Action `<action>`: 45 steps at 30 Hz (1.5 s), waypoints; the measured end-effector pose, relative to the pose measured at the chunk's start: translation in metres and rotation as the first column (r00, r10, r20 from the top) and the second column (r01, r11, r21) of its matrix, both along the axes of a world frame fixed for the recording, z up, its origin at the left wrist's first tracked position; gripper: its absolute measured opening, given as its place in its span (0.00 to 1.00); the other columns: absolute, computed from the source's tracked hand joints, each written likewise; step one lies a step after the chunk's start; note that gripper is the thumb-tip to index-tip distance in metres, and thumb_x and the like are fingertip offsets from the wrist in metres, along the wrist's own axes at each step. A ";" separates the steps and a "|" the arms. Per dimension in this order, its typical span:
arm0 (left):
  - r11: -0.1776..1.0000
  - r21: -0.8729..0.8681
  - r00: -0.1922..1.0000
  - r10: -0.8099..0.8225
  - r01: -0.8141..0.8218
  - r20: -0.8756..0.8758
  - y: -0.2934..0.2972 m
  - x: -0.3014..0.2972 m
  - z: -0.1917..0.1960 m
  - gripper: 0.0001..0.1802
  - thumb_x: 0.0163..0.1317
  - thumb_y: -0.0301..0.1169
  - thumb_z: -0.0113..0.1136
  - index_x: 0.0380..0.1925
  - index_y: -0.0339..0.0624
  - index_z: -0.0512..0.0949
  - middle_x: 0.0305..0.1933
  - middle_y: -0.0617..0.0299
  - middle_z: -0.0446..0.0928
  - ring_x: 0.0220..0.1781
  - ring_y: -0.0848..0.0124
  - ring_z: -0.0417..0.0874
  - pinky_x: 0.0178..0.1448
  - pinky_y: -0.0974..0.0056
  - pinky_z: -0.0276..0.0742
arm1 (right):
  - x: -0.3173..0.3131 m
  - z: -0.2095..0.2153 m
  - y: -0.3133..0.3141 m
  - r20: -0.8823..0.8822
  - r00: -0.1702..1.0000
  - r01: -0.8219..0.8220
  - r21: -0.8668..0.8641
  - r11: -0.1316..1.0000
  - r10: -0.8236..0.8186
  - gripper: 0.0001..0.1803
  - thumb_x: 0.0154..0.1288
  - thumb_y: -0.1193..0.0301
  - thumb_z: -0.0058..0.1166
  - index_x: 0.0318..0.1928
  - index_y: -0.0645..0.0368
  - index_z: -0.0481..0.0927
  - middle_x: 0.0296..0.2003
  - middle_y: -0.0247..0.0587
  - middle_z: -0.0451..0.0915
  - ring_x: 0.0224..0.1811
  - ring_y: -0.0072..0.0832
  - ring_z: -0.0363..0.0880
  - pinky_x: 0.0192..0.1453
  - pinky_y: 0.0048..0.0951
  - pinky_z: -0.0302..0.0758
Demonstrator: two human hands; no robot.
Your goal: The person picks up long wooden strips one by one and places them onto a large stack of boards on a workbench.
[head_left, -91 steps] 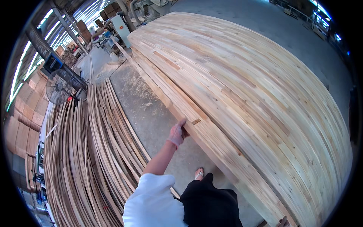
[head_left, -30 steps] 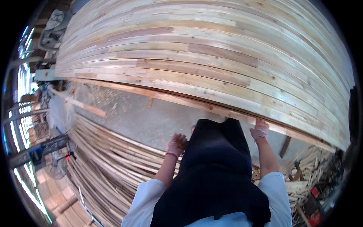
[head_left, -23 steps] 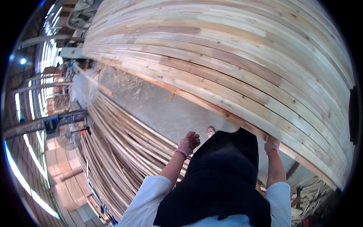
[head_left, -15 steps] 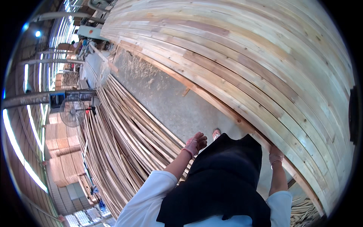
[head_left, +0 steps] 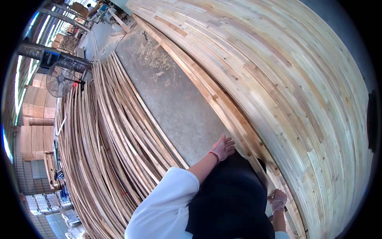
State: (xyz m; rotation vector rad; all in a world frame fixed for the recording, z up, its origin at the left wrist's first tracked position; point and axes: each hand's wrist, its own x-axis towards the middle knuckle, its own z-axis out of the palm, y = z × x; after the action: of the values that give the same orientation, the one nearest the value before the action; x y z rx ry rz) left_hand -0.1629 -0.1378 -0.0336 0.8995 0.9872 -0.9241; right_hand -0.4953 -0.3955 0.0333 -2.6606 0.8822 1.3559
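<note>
A broad stack of pale jointed wood boards (head_left: 286, 79) fills the right half of the view, its long edge running from the top down to my body. My left hand (head_left: 224, 146), in a pink-cuffed glove, hovers with fingers spread just beside that edge, touching or nearly touching it. My right hand (head_left: 277, 199), also gloved, is curled on the stack's edge at the lower right, partly hidden behind my dark apron.
A long pile of thin wood strips (head_left: 111, 143) lies on the left. A strip of grey concrete floor (head_left: 171, 95) with sawdust runs between it and the boards. A standing fan (head_left: 59, 79) and stacked panels (head_left: 34, 119) are at the far left.
The view has swung so the board stack now runs up the right side. My left hand rose from my side to the stack's edge. My right hand stayed on the edge.
</note>
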 end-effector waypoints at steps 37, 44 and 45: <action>0.804 -0.539 0.936 0.342 -0.250 0.077 0.075 -0.042 0.080 0.34 0.64 0.64 0.38 0.33 0.43 0.75 0.16 0.65 0.67 0.19 0.65 0.68 0.42 0.58 0.71 | -0.253 -0.015 0.037 0.150 0.946 0.290 0.018 0.957 -0.289 0.12 0.66 0.65 0.45 0.45 0.49 0.80 0.41 0.50 0.83 0.46 0.46 0.82 0.44 0.47 0.79; 0.835 -0.506 0.955 0.290 -0.218 0.068 0.053 -0.068 0.074 0.35 0.64 0.65 0.37 0.34 0.43 0.75 0.18 0.63 0.69 0.21 0.65 0.69 0.43 0.56 0.71 | -0.291 -0.043 0.011 -0.005 0.917 0.398 -0.043 0.917 -0.398 0.23 0.46 0.52 0.68 0.42 0.48 0.82 0.41 0.41 0.85 0.49 0.42 0.83 0.55 0.40 0.79; 0.849 -0.480 0.957 0.284 -0.219 0.066 0.051 -0.072 0.073 0.36 0.64 0.66 0.36 0.35 0.43 0.75 0.19 0.62 0.70 0.23 0.65 0.70 0.43 0.56 0.72 | -0.290 -0.037 0.012 -0.016 0.924 0.382 -0.034 0.924 -0.382 0.23 0.47 0.52 0.68 0.42 0.49 0.82 0.40 0.41 0.85 0.49 0.42 0.83 0.55 0.40 0.79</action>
State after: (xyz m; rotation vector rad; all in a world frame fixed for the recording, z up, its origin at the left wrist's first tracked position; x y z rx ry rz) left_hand -0.2344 -0.0869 0.0396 0.4004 0.6974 -0.8141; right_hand -0.7856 -0.3835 -0.0035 -2.3238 1.3468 1.2830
